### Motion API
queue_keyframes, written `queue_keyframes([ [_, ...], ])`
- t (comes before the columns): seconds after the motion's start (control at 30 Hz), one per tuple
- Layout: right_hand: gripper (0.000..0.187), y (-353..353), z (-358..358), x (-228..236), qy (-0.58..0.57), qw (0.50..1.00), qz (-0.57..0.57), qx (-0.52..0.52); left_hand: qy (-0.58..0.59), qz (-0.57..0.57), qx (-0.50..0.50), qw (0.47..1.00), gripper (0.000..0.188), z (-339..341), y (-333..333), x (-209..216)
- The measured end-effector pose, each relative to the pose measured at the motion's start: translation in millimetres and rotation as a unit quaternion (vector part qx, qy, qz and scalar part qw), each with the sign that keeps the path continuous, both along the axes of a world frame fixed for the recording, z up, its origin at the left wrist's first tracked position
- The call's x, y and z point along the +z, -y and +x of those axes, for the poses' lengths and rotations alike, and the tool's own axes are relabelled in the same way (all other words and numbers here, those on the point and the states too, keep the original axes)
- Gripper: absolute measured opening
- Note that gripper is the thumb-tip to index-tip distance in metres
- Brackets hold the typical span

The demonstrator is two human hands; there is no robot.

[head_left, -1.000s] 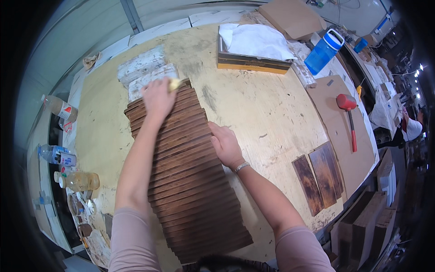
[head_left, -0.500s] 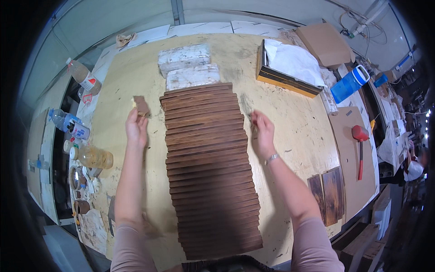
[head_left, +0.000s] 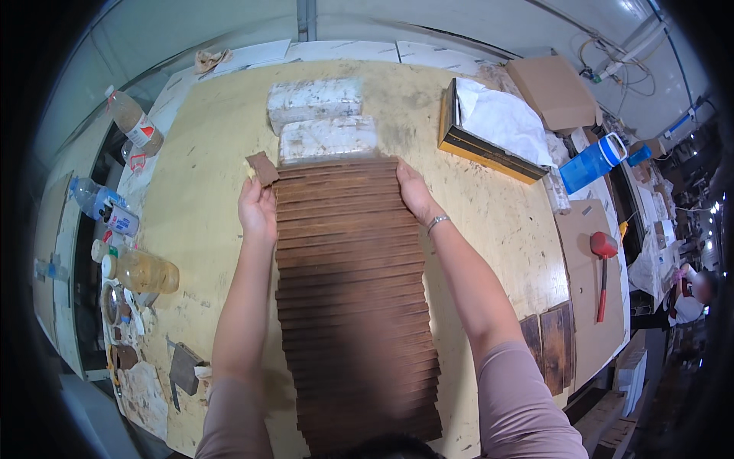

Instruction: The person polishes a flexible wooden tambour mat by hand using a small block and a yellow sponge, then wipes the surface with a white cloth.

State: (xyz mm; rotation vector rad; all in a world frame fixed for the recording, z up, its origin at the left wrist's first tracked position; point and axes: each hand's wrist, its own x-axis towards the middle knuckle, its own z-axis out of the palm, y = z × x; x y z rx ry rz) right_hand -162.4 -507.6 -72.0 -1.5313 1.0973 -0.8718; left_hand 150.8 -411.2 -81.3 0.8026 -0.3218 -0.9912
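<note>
A long row of dark brown wooden strips [head_left: 348, 252] lies overlapped down the middle of the table. My left hand [head_left: 258, 208] is at the row's far left corner, closed on a torn brown piece of sandpaper [head_left: 263, 168] with a paler back. The sandpaper sticks up above the fingers, beside the end of the farthest strip. At the opposite end of that strip is my right hand [head_left: 414, 191], its fingers closed round the strip's right end. Some of its fingertips are hidden behind the wood. A shadow darkens the near half of the row.
Two white wrapped blocks [head_left: 327, 138] stand just beyond the row. At right are a box with white cloth [head_left: 497, 115], a blue bottle [head_left: 589, 164], a red mallet [head_left: 603, 245] and loose wooden boards [head_left: 553, 348]. Several bottles [head_left: 145, 271] line the left edge, near a dark block [head_left: 186, 367].
Both hands have moved inward to the far end of the row, the left still holding the sandpaper. My right hand has taken hold of the farthest strip's end. The view has shifted slightly.
</note>
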Motion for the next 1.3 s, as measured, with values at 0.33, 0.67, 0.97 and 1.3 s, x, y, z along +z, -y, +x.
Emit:
queue_keyframes([
  [0.33, 0.052, 8, 7, -5, -0.053, 0.996, -0.011, -0.070, 0.253, 0.102, -0.010, 0.962, 0.034, -11, 10, 53],
  [0.67, 0.048, 10, 15, -10, -0.081, 0.993, 0.001, -0.090, 0.865, 0.118, 0.049, 0.486, 0.031, -25, 10, 69],
  [0.97, 0.046, 17, 12, -22, -0.071, 0.993, -0.016, -0.096, 0.849, 0.012, 0.018, 0.529, 0.031, -43, 14, 71],
  [1.3, 0.043, 17, 12, -27, -0.064, 0.991, 0.015, -0.116, 0.867, -0.041, -0.013, 0.497, 0.033, -105, 41, 76],
])
